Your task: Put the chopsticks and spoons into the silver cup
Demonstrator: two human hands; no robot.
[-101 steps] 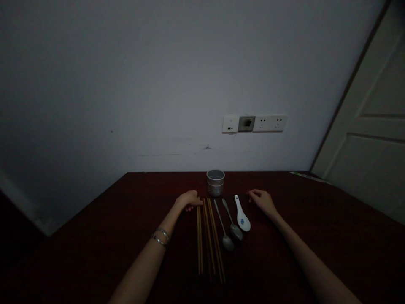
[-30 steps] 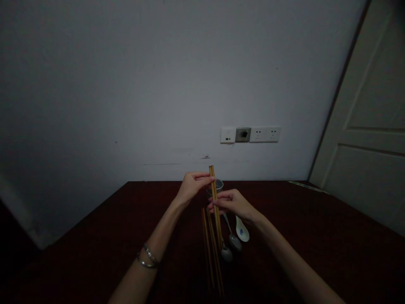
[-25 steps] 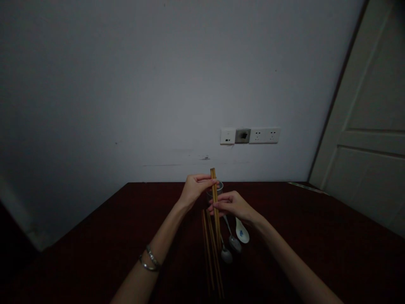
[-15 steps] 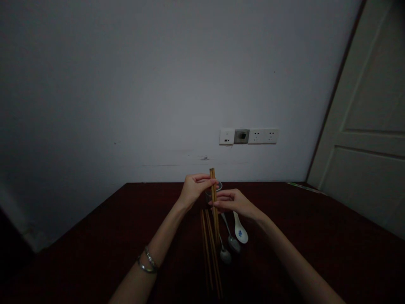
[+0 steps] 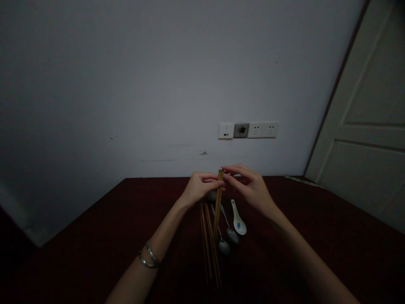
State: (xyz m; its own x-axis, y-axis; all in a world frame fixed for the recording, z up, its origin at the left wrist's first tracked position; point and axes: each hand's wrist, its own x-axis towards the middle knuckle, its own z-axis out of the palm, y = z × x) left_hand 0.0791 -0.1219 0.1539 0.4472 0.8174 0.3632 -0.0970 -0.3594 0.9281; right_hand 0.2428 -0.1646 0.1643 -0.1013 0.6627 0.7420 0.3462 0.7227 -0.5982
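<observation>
My left hand (image 5: 198, 189) is closed around the upper part of a pair of wooden chopsticks (image 5: 218, 202), which stand nearly upright with their lower tips on the dark red table (image 5: 95, 236). My right hand (image 5: 251, 188) pinches the top end of the same pair. More chopsticks (image 5: 207, 245) lie flat on the table below. To their right lie two metal spoons (image 5: 228, 236) and a white ceramic spoon (image 5: 238, 217) with a blue mark. A metal cup (image 5: 211, 195) is mostly hidden behind my left hand.
A white wall stands right behind the table, with a row of sockets (image 5: 248, 130). A pale door (image 5: 367, 126) is at the right. The room is dim.
My right hand rose from the middle of the held chopsticks to their top end. The pair tilted slightly right. Earlier, both hands rested on the table and all chopsticks lay flat.
</observation>
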